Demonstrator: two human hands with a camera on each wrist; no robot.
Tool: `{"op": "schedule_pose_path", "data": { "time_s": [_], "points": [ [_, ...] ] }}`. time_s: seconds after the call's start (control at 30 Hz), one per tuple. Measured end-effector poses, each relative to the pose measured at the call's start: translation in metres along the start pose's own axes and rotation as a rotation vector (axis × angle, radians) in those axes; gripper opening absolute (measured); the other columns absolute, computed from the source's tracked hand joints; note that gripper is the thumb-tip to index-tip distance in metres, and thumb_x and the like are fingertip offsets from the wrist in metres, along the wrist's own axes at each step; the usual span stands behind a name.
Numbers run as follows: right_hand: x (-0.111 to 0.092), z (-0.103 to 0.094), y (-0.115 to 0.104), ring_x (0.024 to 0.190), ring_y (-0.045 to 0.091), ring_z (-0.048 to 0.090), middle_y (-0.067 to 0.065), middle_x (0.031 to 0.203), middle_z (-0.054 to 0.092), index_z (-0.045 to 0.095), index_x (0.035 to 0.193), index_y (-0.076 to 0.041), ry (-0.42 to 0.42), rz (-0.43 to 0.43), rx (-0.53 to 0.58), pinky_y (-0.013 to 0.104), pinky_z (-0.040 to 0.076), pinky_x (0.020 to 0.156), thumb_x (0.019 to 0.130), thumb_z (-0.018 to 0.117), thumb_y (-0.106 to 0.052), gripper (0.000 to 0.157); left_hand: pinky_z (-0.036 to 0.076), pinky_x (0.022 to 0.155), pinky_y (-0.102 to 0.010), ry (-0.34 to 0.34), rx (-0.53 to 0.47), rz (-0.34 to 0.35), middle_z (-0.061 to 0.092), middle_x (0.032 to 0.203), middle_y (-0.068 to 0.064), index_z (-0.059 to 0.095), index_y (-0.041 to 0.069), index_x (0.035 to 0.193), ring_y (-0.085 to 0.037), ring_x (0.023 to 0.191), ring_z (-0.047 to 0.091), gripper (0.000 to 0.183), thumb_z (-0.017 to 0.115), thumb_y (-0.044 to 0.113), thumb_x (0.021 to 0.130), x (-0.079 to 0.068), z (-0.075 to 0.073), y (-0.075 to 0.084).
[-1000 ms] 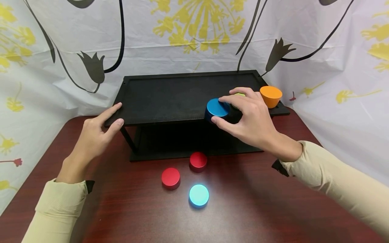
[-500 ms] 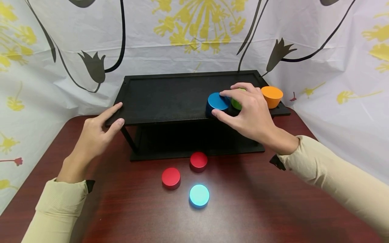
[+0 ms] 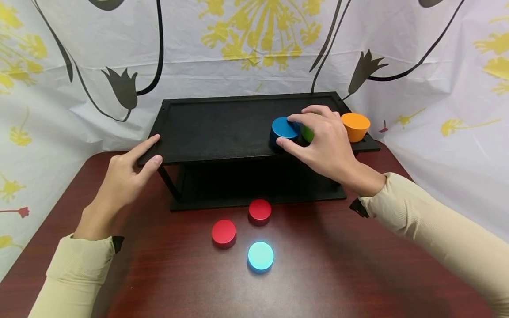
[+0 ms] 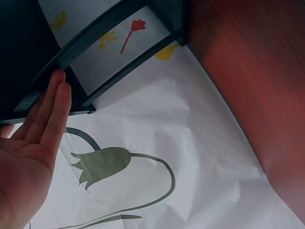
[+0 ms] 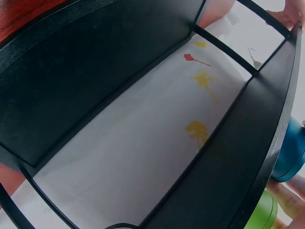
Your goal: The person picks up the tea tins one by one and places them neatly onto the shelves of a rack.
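Note:
A black two-tier shelf (image 3: pixel 222 128) stands on the table. On its upper board, near the front and right of the middle, sits a blue round flat-topped container (image 3: pixel 284 127), which my right hand (image 3: pixel 324 143) grips from the side between thumb and fingers. Behind those fingers a green round container (image 3: pixel 308 134) is partly hidden. Further right, an orange tapered container (image 3: pixel 355 127) occupies the board's right end. My left hand (image 3: pixel 123 176) rests at the board's front left corner, its fingers extended; the left wrist view shows straight fingers (image 4: pixel 61 109) against the board's edge.
Two red round containers (image 3: pixel 224 233) and a light blue one (image 3: pixel 260 256) lie on the dark red-brown table (image 3: pixel 167 274) in front of the shelf. A white cloth (image 3: pixel 238 75) with yellow and grey plant prints hangs behind and at both sides.
My right hand has carried the blue container back from the front edge, farther onto the upper board. More of the green container showed midway. The left hand has stayed in place.

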State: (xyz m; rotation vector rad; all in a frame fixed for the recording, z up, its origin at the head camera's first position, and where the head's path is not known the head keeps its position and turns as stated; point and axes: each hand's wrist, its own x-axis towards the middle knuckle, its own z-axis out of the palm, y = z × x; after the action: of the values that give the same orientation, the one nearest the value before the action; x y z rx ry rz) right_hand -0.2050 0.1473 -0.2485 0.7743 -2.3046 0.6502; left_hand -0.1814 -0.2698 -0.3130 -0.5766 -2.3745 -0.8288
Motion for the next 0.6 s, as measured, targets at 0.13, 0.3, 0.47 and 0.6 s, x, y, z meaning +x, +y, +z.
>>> {"op": "schedule_pose_path", "data": {
  "time_s": [0.13,0.3,0.47,0.6],
  "points": [
    [0.0018,0.0007,0.0006,0.119,0.028,0.049,0.015,0.108,0.07,0.073,0.116,-0.002,-0.007,0.011,0.0,0.051,0.034,0.092,0.083,0.08,-0.036,0.047,0.033,0.071,-0.017,0.0,0.004,-0.001,0.063,0.131,-0.017,0.055,0.018,0.145,-0.007,0.059,0.042,0.048,0.061,0.022,0.098,0.0002,-0.0001,0.0008],
    [0.004,0.0016,0.0008,0.118,0.028,0.049,0.016,0.108,0.071,0.073,0.116,-0.003,-0.018,0.028,0.01,0.051,0.033,0.092,0.084,0.079,-0.034,0.045,0.033,0.067,-0.018,-0.003,0.0,0.001,0.066,0.122,-0.019,0.055,0.017,0.145,-0.004,0.05,0.036,0.047,0.061,0.022,0.099,-0.0001,-0.0001,-0.0003],
    [0.0047,0.0023,0.0015,0.119,0.028,0.049,0.015,0.11,0.07,0.073,0.117,-0.003,-0.032,0.04,-0.003,0.05,0.033,0.091,0.085,0.079,-0.035,0.046,0.032,0.065,-0.019,0.0,0.0,-0.004,0.069,0.095,-0.015,0.055,0.018,0.145,-0.004,0.048,0.034,0.048,0.062,0.021,0.098,-0.0011,0.0007,-0.0016],
    [0.0046,0.0031,0.0026,0.121,0.028,0.05,0.015,0.111,0.07,0.073,0.117,-0.003,-0.04,0.046,-0.018,0.049,0.033,0.092,0.085,0.078,-0.036,0.046,0.033,0.066,-0.019,0.003,-0.003,-0.002,0.069,0.099,-0.016,0.055,0.018,0.145,-0.004,0.049,0.034,0.048,0.062,0.021,0.098,-0.0009,0.0009,-0.0016]
  ]
}}
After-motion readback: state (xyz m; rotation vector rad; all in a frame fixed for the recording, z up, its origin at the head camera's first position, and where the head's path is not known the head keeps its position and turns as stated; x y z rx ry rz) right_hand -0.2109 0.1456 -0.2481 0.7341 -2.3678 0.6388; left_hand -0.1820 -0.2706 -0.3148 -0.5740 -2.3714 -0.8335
